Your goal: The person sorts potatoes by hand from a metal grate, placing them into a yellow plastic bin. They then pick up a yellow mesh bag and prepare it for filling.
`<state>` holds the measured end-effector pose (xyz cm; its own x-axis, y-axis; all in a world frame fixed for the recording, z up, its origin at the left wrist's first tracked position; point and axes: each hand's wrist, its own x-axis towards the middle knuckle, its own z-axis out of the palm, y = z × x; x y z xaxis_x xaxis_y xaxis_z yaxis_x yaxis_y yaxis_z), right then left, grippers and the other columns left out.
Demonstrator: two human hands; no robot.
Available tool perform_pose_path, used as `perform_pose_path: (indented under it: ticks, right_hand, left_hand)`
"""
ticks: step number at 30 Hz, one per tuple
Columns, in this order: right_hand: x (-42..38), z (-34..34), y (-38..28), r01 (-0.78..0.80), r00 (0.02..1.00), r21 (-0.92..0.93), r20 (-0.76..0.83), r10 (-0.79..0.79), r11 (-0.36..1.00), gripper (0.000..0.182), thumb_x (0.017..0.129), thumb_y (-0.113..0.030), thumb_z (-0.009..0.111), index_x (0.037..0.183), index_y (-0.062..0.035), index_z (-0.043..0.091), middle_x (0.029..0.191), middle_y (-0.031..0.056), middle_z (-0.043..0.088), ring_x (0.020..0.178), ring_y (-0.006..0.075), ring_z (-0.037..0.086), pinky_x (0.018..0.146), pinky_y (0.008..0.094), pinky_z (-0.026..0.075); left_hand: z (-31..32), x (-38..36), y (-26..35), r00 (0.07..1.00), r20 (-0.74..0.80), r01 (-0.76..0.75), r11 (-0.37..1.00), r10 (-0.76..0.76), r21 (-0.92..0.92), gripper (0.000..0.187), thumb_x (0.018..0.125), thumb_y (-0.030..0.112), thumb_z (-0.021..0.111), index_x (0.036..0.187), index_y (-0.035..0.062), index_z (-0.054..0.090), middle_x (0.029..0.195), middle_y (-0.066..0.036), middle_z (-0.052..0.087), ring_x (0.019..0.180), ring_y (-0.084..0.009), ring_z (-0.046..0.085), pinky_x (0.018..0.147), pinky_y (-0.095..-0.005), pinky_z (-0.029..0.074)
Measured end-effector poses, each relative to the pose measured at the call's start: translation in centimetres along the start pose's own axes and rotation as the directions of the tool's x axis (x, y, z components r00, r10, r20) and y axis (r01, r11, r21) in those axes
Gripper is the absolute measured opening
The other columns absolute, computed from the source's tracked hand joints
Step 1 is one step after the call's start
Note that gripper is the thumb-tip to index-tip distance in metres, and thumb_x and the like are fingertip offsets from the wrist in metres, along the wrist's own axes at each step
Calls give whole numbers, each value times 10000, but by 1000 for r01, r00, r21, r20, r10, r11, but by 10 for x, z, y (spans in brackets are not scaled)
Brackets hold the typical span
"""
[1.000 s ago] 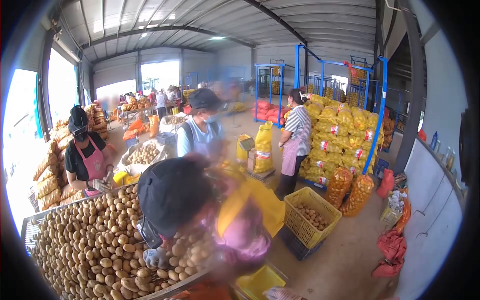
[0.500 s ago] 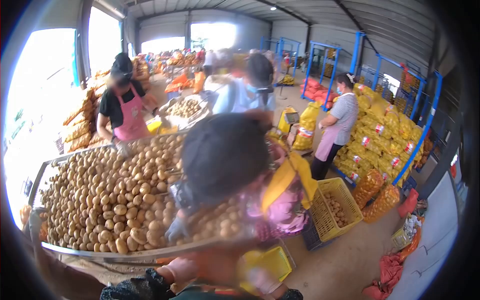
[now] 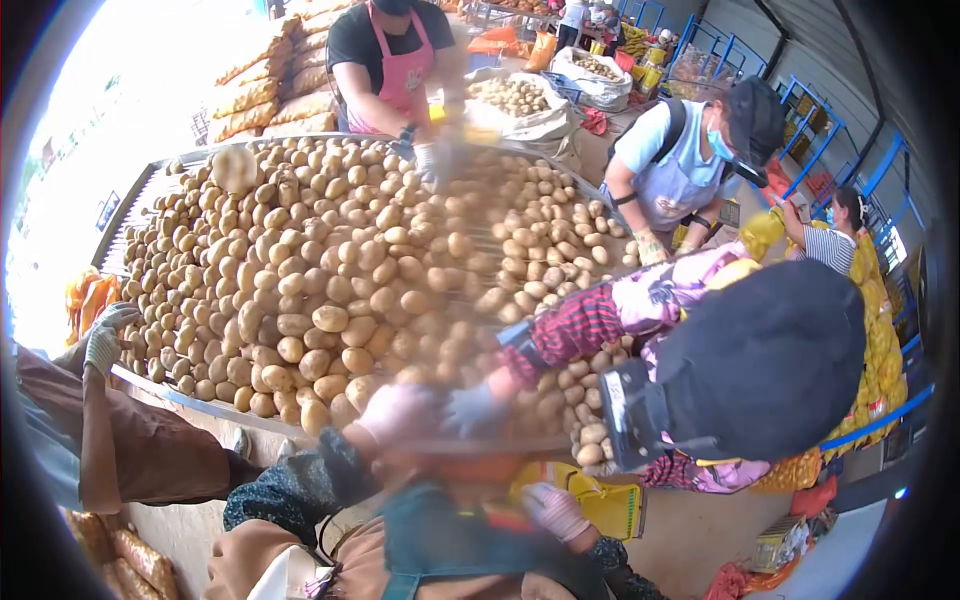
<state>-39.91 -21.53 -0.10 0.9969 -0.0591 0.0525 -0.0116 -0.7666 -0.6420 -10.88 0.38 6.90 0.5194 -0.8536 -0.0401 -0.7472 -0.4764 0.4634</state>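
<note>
My left hand (image 3: 400, 415), in a pale pink glove, reaches over the near edge of the sorting table (image 3: 190, 402) among the potatoes (image 3: 330, 318). Motion smears its fingers, so whether it holds anything cannot be told. Close beside it is a co-worker's grey-blue gloved hand (image 3: 472, 412), also blurred. Lower down, my right hand (image 3: 556, 512), in a striped pink glove, is next to a yellow basket (image 3: 612, 505). Its fingers look extended, with nothing visible in them.
A co-worker in a dark cap (image 3: 765, 350) leans in close on my right. Across the table stand people in a pink apron (image 3: 405, 70) and a lavender apron (image 3: 680, 190). A brown sleeve (image 3: 150, 440) is at my left. White sacks (image 3: 520, 100) and stacked potato bags (image 3: 245, 100) stand behind.
My view has swung left and down, bringing more of the table in. My left hand has moved up over the potatoes. The capped co-worker now appears further right, an arm stretched across the table.
</note>
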Motion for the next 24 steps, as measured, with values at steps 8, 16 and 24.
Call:
perform_pose_path:
  ticks: [8, 16, 24]
  right_hand:
    - [152, 7, -44, -1, 970, 197, 239, -46, 980, 203, 891, -72, 592, 1068, -16, 673, 1054, 186, 662, 982, 316, 664, 840, 380, 541]
    - [214, 99, 3, -152, 943, 740, 306, -127, 655, 275, 982, -147, 524, 1221, -33, 598, 1158, 161, 638, 1064, 276, 625, 905, 382, 509]
    - [251, 58, -62, -490, 866, 809, 494, -76, -326, 441, 1022, -254, 506, 1400, -33, 458, 1271, 145, 588, 1117, 259, 577, 962, 366, 482]
  left_hand:
    - [-13, 109, -113, 970, -211, -27, 913, 123, 408, 221, 765, 193, 633, 979, 138, 643, 1147, -84, 563, 1072, -303, 528, 838, -454, 458]
    - [-1, 168, -146, 989, 136, -33, 829, -53, 559, 291, 835, 269, 653, 1098, 144, 650, 1127, -111, 604, 1046, -302, 608, 834, -450, 475]
    - [-33, 120, -137, 999, -52, -8, 890, -17, -457, 501, 882, 193, 724, 1307, -22, 567, 1145, -144, 670, 1033, -245, 648, 884, -370, 530]
